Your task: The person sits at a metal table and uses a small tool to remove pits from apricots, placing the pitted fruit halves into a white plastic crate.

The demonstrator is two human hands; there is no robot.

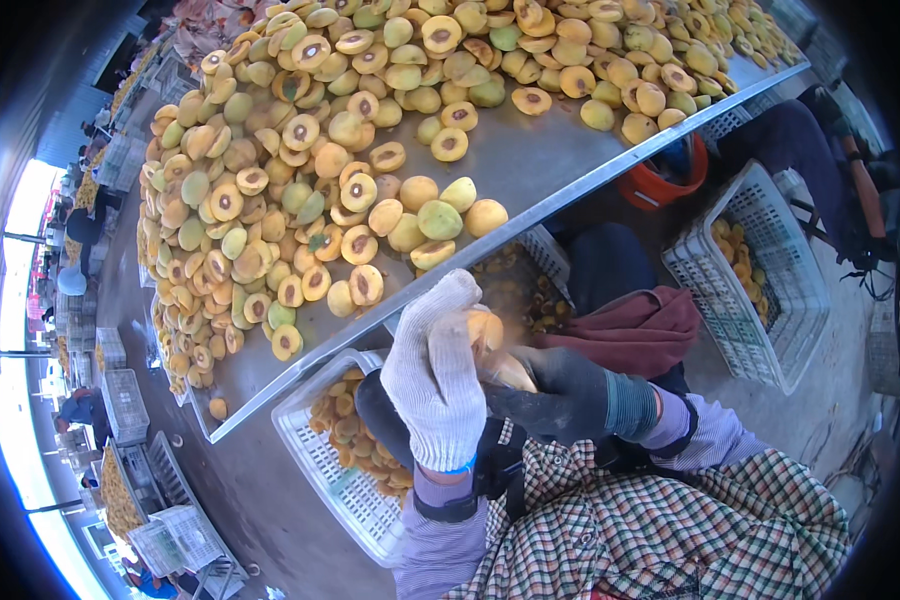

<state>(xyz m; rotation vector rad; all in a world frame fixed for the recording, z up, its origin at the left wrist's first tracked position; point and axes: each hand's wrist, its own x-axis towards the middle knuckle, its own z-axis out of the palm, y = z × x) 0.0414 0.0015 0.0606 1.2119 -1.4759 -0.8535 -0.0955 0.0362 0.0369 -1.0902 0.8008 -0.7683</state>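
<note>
My left hand (432, 372), in a white knit glove, is closed round a cut apricot (484, 328) just off the near edge of the metal table. My right hand (560, 395), in a dark glove with a teal cuff, is closed right beside it. A pale, smeared piece (510, 372) shows at its fingertips; whether it is fruit or a tool I cannot make out. On the table (540, 150) lies a large heap of halved apricots (270, 200), yellow to green, many with brown centres facing up.
Below the table edge stands a white plastic crate (315, 490) with apricot halves. Another crate (745, 280) with fruit stands at right, near an orange bucket (665, 180) and a seated person's dark-clothed leg (785, 140). A maroon cloth (630, 330) lies near my right hand.
</note>
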